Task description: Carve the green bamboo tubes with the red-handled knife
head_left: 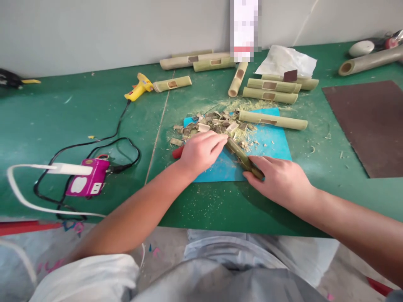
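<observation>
A dark green bamboo tube (238, 152) slants over a blue sheet (273, 144). My right hand (280, 176) grips its near end, thumb below and fingers on top. My left hand (203, 153) is closed at the tube's far end, with thumb and fingertips against it. A red, rounded piece (178, 152), perhaps a handle, pokes out behind my left hand; whether that hand holds it I cannot tell. Beyond both hands lies a heap of bamboo chips (217, 121) and shavings. A paler bamboo tube (283, 121) with a cut opening rests across the sheet's far right part.
Several notched bamboo tubes (270, 95) lie along the back. A yellow glue gun (138, 88) and a magenta power block (88, 178) with looping cords occupy the left. To the right are a brown sheet (368, 126) and a thick tube (371, 61). The green table's (220, 214) front edge is near me.
</observation>
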`<state>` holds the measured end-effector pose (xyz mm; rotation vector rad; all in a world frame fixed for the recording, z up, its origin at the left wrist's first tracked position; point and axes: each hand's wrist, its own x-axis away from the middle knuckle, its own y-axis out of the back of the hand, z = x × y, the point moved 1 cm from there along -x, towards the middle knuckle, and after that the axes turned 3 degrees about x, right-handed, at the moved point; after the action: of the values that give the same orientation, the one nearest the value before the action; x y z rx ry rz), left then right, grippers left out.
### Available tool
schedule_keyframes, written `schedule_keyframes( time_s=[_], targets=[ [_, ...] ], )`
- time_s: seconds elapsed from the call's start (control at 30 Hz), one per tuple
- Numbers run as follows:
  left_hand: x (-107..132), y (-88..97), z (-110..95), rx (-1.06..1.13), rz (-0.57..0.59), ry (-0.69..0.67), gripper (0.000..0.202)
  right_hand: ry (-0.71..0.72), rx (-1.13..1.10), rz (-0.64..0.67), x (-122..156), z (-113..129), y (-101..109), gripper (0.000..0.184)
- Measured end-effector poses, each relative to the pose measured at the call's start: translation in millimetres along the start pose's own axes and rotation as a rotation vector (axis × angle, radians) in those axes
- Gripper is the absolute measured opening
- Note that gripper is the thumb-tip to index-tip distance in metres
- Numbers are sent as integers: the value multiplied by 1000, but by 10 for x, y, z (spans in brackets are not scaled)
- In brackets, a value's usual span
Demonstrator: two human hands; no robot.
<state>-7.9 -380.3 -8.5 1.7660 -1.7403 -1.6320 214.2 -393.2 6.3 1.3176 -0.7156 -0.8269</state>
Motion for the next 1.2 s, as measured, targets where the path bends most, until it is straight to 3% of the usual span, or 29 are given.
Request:
schedule_keyframes(
  time_s=[0.13, 0.2, 0.3, 0.73, 0.97, 1.2],
  targets=[
    [-67, 34, -10, 443, -58, 473, 22, 4, 6, 18, -1, -7, -4, 27],
    [-85, 28, -41, 590, -60, 577, 21, 1, 11, 18, 0, -12, -10, 28],
    [-83, 12, -59, 666, -52, 629, 19, 4, 13, 2, 3, -23, -23, 29],
    [-8, -9, -29, 473, -27, 535, 20, 13, 29, 28, -4, -4, 28, 28],
    [-28, -6, 1, 11, -92, 153, 14, 25, 55, -10, 3, -31, 28, 25],
    [-39, -50, -28, 16, -45, 16, 21, 3, 85, -37, -9, -39, 22, 32]
  ],
)
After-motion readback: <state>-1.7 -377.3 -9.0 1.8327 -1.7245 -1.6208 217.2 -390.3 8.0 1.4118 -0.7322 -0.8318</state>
